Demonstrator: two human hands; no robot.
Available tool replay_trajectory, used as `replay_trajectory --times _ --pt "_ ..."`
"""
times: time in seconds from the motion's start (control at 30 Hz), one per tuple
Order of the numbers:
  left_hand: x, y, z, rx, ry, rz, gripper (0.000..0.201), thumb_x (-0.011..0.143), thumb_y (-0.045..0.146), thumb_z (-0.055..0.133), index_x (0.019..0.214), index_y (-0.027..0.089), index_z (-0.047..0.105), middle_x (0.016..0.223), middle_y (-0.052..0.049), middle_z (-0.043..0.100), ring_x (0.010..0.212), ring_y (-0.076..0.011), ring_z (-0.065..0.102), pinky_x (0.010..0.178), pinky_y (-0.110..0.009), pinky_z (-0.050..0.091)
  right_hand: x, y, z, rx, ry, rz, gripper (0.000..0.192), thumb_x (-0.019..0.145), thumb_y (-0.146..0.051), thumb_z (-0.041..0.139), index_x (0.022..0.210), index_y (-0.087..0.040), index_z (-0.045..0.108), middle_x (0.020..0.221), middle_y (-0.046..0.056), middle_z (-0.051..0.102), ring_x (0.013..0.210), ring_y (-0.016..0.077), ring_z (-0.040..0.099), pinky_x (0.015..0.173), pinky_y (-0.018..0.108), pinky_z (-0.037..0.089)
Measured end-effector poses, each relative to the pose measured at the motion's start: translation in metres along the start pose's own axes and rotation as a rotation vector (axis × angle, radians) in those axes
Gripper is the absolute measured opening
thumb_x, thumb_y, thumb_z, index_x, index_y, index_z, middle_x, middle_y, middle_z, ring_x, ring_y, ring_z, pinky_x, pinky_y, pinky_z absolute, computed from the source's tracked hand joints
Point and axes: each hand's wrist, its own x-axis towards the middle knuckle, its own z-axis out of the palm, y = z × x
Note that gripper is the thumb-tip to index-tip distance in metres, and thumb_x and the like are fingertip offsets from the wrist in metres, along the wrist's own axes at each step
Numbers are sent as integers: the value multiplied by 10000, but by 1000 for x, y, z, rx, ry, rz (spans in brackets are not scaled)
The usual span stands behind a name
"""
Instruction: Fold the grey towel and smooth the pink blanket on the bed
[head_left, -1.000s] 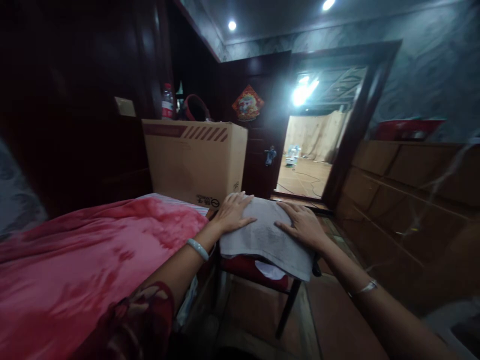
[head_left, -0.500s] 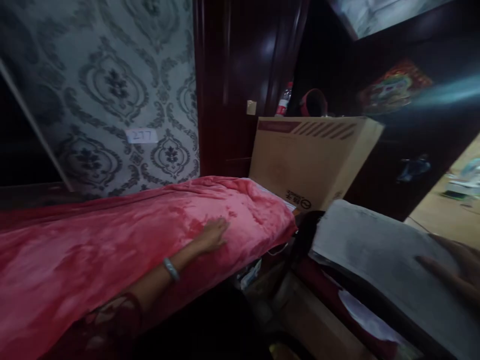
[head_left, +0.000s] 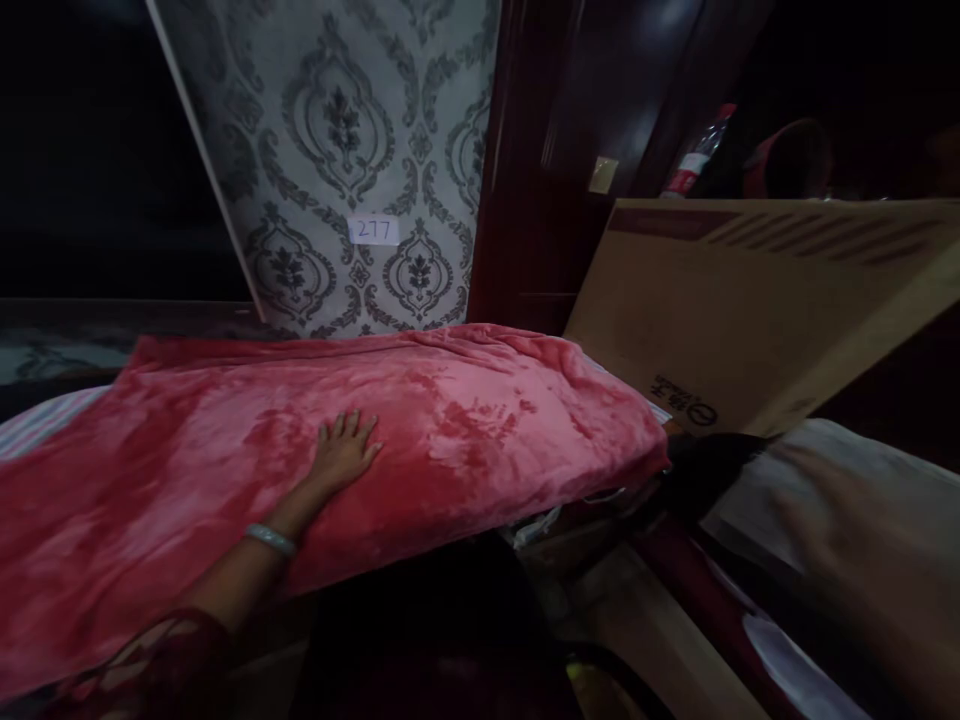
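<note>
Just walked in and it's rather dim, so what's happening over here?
A person's left hand lies flat, fingers spread, on a red plush blanket spread over a bed. To the right, their blurred right hand is over a folded grey towel. A big cardboard box stands behind.

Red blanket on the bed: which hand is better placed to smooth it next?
Left, probably. The left hand lies flat, fingers spread, on the red blanket. The right hand is a blur over the grey towel, off the bed's end.
</note>
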Motion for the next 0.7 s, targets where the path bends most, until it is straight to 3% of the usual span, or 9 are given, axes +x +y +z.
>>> replay_trajectory --times 0.07,0.17,0.3,0.4,0.5,0.7 --pt "-4 5 1 -15 24 2 636 982 473 335 1563 216 379 1663 -152 274 1538 -375 197 1196 -623 189 7 -38 62 135 -129 -167 512 954 -584 431 1295 -249 616 1367 136 607 1257 345 566 1081 545 450" --pt "-8 7 0 -54 24 1 624 984 465 345 1560 225 386 1660 -144 285 1540 -365 196 1204 -624 176 13 -93 154 267 -319 -360 509 978 -503 420 1360 -211 588 1423 152 577 1301 300 547 1096 510 454" --pt "-14 6 -3 -84 13 -4 633 981 466 375 1558 207 387 1663 -150 270 1545 -353 193 1224 -605 154 15 -142 239 187 -454 -456 564 986 -445 419 1493 -205 476 1555 164 447 1435 309 409 1122 549 401" --pt "-18 5 -3 -123 17 -6 646 971 472 415 1554 195 391 1652 -160 292 1544 -339 205 1239 -589 137 9 -151 276 59 -522 -430 581 995 -463 374 1516 -219 452 1580 157 417 1464 343 363 1109 620 368" --pt "-22 4 -1 -159 25 -15 651 962 489 439 1550 211 397 1649 -155 300 1541 -339 214 1237 -602 147 -1 -144 299 -9 -527 -433 611 980 -506 337 1499 -218 483 1569 142 438 1459 356 371 1118 640 341" --pt "-27 3 4 -209 26 -30 683 951 541 448 1553 224 389 1659 -148 279 1549 -343 184 1242 -613 145 -10 -128 317 9 -503 -430 672 935 -547 260 1494 -254 490 1561 117 455 1455 351 381 1107 650 350"
